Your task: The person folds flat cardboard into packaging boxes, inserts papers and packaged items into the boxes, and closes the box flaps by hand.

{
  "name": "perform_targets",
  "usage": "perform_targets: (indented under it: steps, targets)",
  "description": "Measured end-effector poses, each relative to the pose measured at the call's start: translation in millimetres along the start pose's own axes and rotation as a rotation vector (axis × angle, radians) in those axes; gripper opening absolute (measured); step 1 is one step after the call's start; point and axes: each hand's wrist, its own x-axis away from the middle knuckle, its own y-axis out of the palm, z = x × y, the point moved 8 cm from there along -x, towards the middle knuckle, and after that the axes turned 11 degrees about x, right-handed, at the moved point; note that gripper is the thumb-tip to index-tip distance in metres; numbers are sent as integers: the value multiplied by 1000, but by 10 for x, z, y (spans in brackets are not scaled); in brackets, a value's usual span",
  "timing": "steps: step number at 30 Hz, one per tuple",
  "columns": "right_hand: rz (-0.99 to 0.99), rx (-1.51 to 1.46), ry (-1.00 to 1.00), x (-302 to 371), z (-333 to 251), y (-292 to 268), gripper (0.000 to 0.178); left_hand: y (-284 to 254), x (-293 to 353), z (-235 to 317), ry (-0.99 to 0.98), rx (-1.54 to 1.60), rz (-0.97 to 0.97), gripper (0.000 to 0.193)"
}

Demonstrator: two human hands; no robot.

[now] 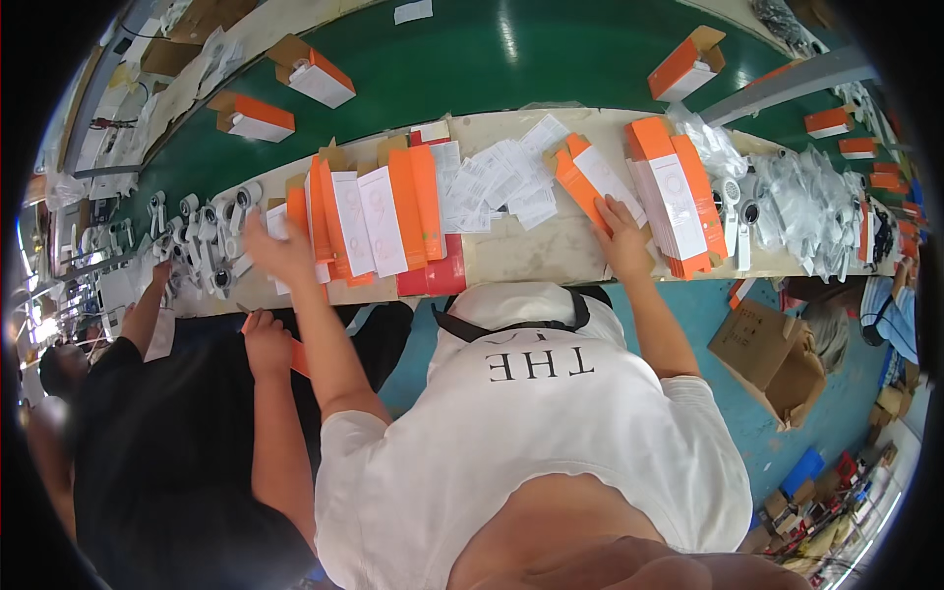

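Touching an orange-and-white box between the long edges of the surface, the right hand is leaving its grip unclear; the left hand is hovering beside stacked boxes, too blurred to tell.

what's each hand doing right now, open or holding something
Left hand: blurred, but looks open.
Right hand: fingers on an orange-and-white box; whether they grip it cannot be told.

On the pale long worktable, white rectangular paper slips are spread between two rows of orange-and-white oblong cardboard boxes; white plastic round-headed devices are set farther left, crumpled clear plastic bags farther right; a green flat surface is placed behind.
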Motion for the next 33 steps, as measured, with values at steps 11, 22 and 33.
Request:
perform_targets:
  steps: [11,22,33]
  targets:
    - [279,-280,99,34,78,-600,32,2226,1503,2166,-773,1124,-745,56]
    - [39,-1007,183,90,-544,-917,32,1732,1134,2692,-1037,1264,-954,42]
    - [220,-726,-353,49,-1102,-1339,23,1338,936,2527,-665,1401,-859,31]
